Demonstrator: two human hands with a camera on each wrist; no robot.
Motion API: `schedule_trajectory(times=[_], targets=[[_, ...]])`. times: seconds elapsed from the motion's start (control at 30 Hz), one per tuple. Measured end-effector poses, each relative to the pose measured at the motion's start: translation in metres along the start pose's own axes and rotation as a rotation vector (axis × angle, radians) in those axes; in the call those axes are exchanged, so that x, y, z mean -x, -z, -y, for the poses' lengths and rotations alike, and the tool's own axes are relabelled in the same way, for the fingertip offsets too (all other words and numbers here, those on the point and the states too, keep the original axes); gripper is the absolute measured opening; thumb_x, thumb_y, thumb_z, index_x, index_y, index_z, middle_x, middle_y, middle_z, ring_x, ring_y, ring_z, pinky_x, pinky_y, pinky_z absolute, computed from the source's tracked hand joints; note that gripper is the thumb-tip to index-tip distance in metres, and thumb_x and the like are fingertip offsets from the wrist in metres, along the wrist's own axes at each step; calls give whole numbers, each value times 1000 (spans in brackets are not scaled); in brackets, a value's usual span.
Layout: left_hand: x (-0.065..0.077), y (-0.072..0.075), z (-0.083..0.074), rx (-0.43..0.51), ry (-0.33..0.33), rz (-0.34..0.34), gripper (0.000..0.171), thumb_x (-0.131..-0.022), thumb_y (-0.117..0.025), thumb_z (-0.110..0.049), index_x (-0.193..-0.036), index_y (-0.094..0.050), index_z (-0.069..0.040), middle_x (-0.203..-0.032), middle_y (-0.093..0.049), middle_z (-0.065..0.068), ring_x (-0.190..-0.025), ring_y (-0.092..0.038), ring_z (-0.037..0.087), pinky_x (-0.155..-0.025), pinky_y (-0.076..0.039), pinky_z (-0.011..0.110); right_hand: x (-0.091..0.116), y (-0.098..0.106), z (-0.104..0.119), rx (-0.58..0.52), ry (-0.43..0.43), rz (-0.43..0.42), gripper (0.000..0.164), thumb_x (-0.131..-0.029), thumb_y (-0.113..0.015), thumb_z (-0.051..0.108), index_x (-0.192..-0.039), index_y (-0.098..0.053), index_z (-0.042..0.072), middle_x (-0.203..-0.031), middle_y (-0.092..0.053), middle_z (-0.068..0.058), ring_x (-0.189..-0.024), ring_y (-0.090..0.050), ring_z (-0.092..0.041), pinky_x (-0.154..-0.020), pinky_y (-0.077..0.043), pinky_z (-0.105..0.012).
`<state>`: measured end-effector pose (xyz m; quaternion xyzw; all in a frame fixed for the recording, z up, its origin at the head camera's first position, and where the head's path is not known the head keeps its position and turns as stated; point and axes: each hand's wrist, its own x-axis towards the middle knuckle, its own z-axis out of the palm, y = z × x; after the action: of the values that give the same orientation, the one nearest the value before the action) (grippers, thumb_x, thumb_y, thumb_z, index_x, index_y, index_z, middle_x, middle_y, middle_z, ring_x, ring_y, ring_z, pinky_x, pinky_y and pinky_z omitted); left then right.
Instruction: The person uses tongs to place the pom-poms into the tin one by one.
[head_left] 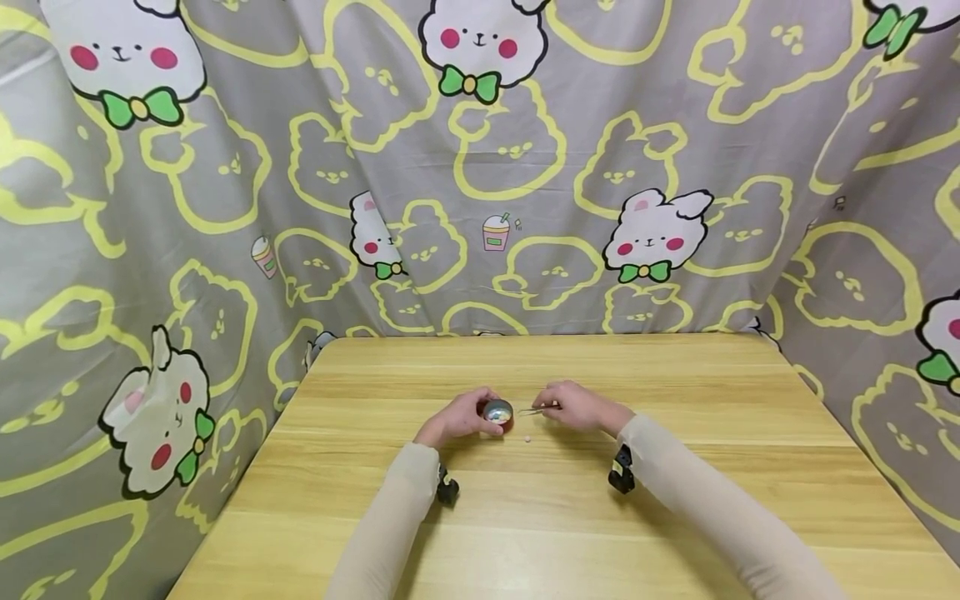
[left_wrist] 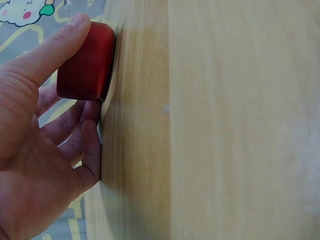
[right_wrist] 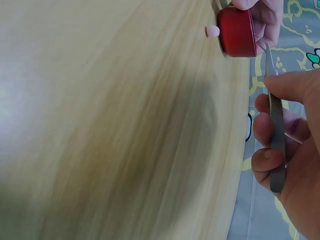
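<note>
My left hand grips a small round red tin by its side, thumb against the red wall. The tin's shiny silver inside shows from above; small pale things are faintly visible in it. A little to its right, my right hand pinches metal tweezers between thumb and fingers. Their points reach toward the tin, with a slight gap between tips and rim in the head view. Close in front of the tin, a small pale pink ball lies on the table.
The wooden table extends around both hands. A grey patterned curtain hangs behind it and along both sides. Black wrist mounts sit under the left wrist and the right wrist.
</note>
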<state>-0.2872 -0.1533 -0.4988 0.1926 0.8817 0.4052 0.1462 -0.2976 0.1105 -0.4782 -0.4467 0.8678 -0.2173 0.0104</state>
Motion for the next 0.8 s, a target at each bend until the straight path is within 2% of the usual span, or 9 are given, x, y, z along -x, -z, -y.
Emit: schedule_trajectory(times=[0.17, 0.47, 0.8], targets=[[0, 1, 0, 4, -4, 0, 46, -77, -81, -21, -115, -57, -15, -108, -59, -1, -100, -54, 16, -89, -42, 36, 4, 0, 1, -13, -14, 15, 15, -91, -61, 9, -102, -71, 10, -95, -64, 1, -87, -58, -13, -76, -47, -33], [1, 1, -2, 3, -8, 2, 45, -77, -80, -20, -115, -57, -13, -107, -59, 1, -99, -54, 16, -89, -42, 36, 12, -4, 3, -14, -39, 50, 16, -89, -62, 9, -102, -71, 13, -90, -59, 5, -78, -53, -8, -70, -46, -29], [1, 0, -1, 7, -6, 0, 45, -77, -80, -19, -116, -57, -14, -107, -59, 0, -99, -54, 16, -89, -42, 35, 16, -11, 6, -21, -46, 76, 15, -89, -63, 10, -101, -70, 13, -89, -60, 6, -81, -55, -9, -73, -46, -30]])
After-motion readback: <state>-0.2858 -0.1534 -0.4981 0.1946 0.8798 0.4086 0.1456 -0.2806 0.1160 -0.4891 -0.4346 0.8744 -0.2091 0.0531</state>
